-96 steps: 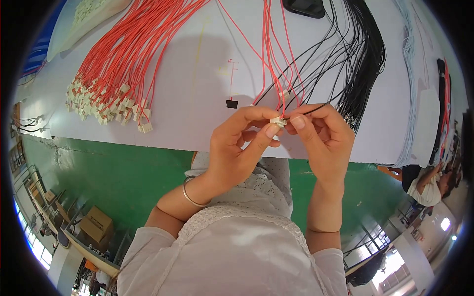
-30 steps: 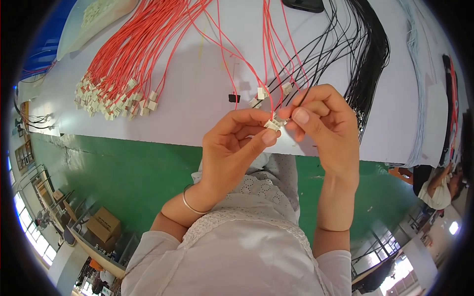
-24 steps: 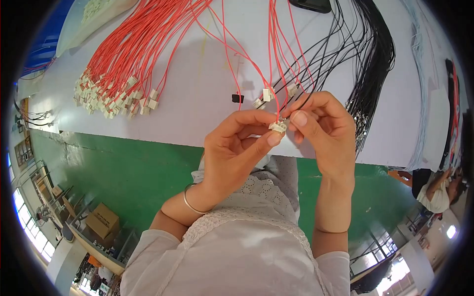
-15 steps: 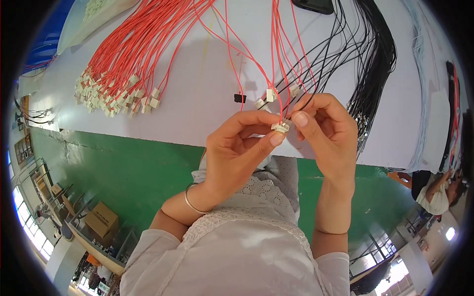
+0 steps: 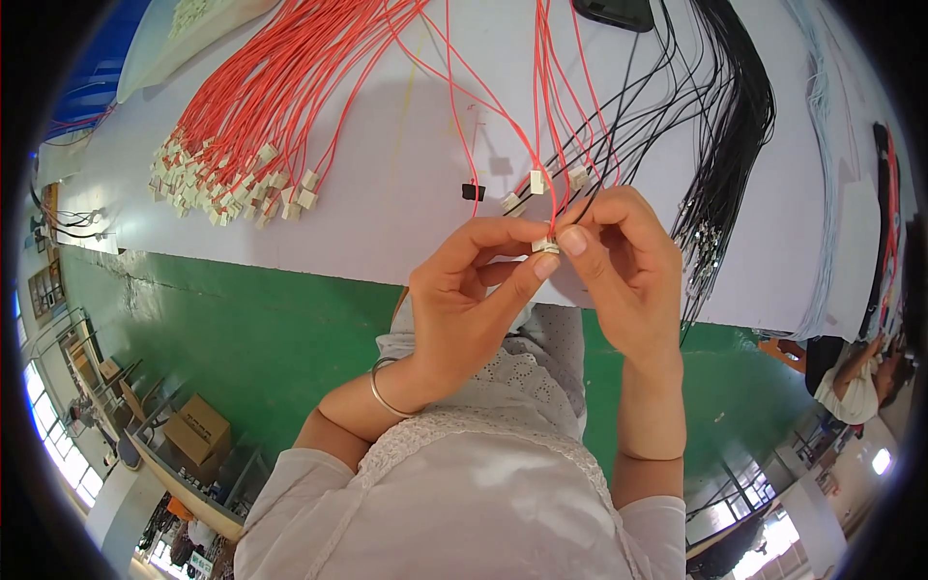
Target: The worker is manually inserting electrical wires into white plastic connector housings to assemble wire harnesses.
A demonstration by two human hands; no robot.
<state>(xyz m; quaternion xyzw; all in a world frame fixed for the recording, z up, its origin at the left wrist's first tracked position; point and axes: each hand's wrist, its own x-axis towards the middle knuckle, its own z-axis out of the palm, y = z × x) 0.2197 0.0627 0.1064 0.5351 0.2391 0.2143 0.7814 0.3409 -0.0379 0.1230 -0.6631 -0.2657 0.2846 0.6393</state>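
Between thumb and forefinger, my left hand (image 5: 469, 290) pinches a small white connector housing (image 5: 544, 246) with a red wire (image 5: 553, 198) running up out of it. My right hand (image 5: 623, 271) is closed on a black wire (image 5: 587, 205) and holds its end against the housing. Whether the wire's tip sits inside the housing is hidden by the fingertips. Just beyond the hands lie a few more white connectors (image 5: 537, 182) on red wires, with black wires crossing among them. A small black piece (image 5: 473, 192) rests on one red wire, left of these.
A large bundle of red wires (image 5: 290, 77) ending in white connectors spreads over the white table (image 5: 387, 217) at left. Black wires with metal terminals (image 5: 739, 106) hang over the front edge at right. A black phone-like object (image 5: 619, 12) lies at the far edge; pale wires (image 5: 826, 193) run farther right.
My right hand has shifted slightly left, bringing the black wire's end up to the white connector housing. My left hand stays nearly in place, still gripping the housing.
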